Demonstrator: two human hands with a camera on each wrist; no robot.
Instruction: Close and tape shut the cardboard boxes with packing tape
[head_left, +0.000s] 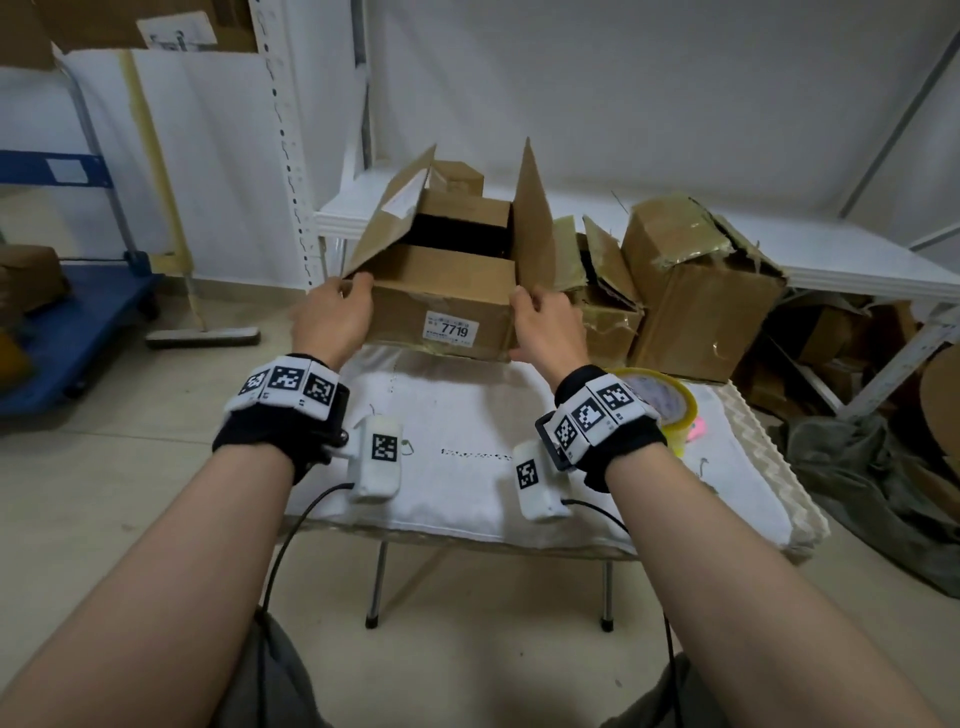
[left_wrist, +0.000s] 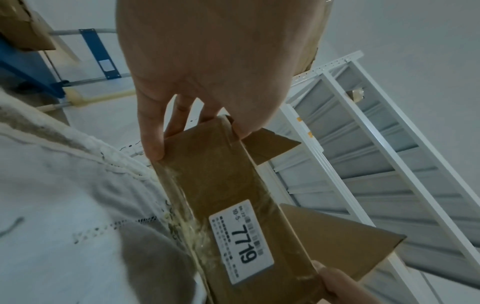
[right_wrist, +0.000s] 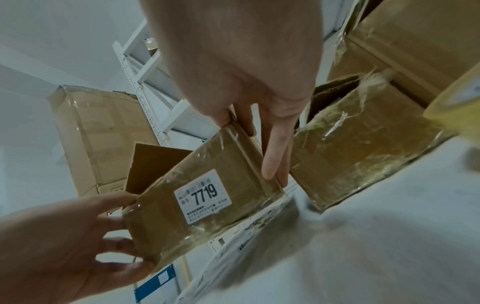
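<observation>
A brown cardboard box (head_left: 441, 306) labelled 7719 stands at the far side of the cloth-covered table (head_left: 467, 499). Its near flap (head_left: 447, 265) lies folded down, and a dark gap shows behind it. The left side flap (head_left: 389, 223) and right side flap (head_left: 532, 223) stand up. My left hand (head_left: 353, 291) holds the near left corner, thumb on the top edge and fingers on the side (left_wrist: 153, 144). My right hand (head_left: 524, 301) holds the near right corner the same way, fingers (right_wrist: 270, 164) flat down the side. A yellowish tape roll (head_left: 662, 400) lies behind my right wrist.
A torn, taped small box (head_left: 602, 306) and a bigger crushed box (head_left: 696, 296) crowd the table's right side. White shelving (head_left: 831, 254) runs behind. A blue cart (head_left: 67, 322) and a floor wiper (head_left: 202, 338) stand on the left. More cardboard lies under the shelf at right.
</observation>
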